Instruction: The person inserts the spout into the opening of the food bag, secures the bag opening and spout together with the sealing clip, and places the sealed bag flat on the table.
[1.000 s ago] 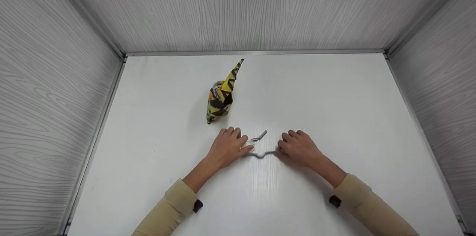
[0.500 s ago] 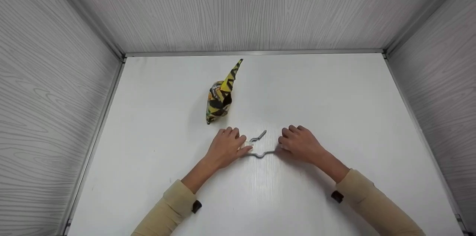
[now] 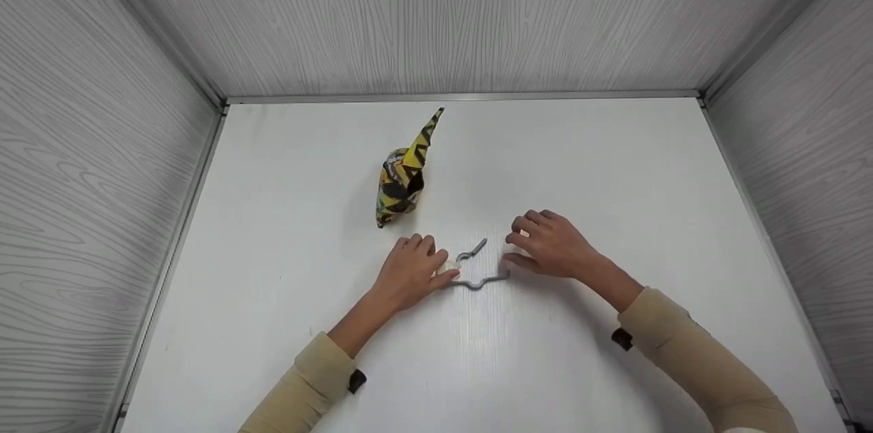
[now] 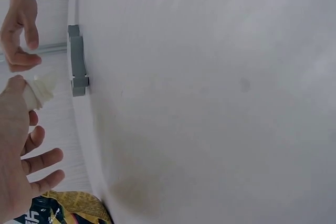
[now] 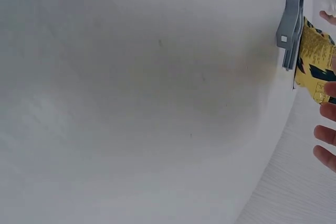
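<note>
Near the middle of the table, a grey plastic bag clip (image 3: 479, 284) lies spread apart, with a curved notch in each arm. Its left end is hidden by my left hand (image 3: 411, 274). Between thumb and index finger this hand pinches a small white threaded spout (image 4: 37, 93), whose threads show in the right wrist view. My right hand (image 3: 551, 245) hovers just off the clip's right end, fingers loosely bent and apart, with nothing seen in them. Beyond the left hand stands a crumpled yellow and black printed bag (image 3: 397, 191), its top twisted to a point.
All of this is on a white tabletop (image 3: 286, 167). Pale wood-grain panels (image 3: 436, 17) close it in at the back, left and right, with a metal strip (image 3: 341, 98) along the back edge.
My right hand has come off the clip's right end and moved up and away, its fingers loosening. The left hand stays almost still. Clip and bag keep their places.
</note>
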Demonstrator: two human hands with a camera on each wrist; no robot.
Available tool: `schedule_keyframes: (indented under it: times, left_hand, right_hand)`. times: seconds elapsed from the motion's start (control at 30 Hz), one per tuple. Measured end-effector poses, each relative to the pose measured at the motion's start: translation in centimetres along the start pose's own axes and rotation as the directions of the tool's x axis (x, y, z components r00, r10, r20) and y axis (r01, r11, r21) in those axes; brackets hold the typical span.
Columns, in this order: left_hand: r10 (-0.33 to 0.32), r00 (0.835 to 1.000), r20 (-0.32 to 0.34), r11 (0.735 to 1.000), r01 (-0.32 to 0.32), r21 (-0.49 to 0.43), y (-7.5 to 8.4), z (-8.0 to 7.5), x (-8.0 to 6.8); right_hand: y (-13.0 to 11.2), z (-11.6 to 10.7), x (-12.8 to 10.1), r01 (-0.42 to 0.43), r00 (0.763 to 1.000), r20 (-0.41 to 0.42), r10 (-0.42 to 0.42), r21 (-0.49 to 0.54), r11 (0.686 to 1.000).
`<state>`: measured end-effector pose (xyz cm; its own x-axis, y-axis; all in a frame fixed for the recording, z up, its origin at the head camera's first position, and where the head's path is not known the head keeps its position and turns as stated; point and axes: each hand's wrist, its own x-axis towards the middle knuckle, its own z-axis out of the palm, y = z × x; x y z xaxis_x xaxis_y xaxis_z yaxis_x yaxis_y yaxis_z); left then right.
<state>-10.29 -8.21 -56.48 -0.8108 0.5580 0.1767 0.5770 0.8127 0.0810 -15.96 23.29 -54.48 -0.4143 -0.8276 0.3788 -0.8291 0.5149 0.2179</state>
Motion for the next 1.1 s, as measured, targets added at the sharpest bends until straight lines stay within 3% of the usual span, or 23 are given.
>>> schedule_keyframes:
  times: [0.4, 0.7, 1.1]
  left_hand:
    - [-0.001, 1.000, -0.016, 1.000, 0.001, 0.009, 0.1, -0.2, -0.1]
    - [0.011, 1.000, -0.016, 1.000, -0.011, 0.022, 0.1, -0.3, -0.2]
    - [0.013, 0.998, -0.067, 1.000, -0.011, 0.024, 0.2, 0.0, -0.2]
  right_hand:
    - [2.8, -1.0, 2.5, 0.052, 0.998, -0.034, -0.053, -0.026, 0.998]
    - [3.5, -1.0, 5.0, -0.032, 0.998, -0.061, 0.035, 0.058, 0.998]
    - [3.9, -0.7, 7.8, -0.048, 0.992, -0.108, 0.058, 0.096, 0.994]
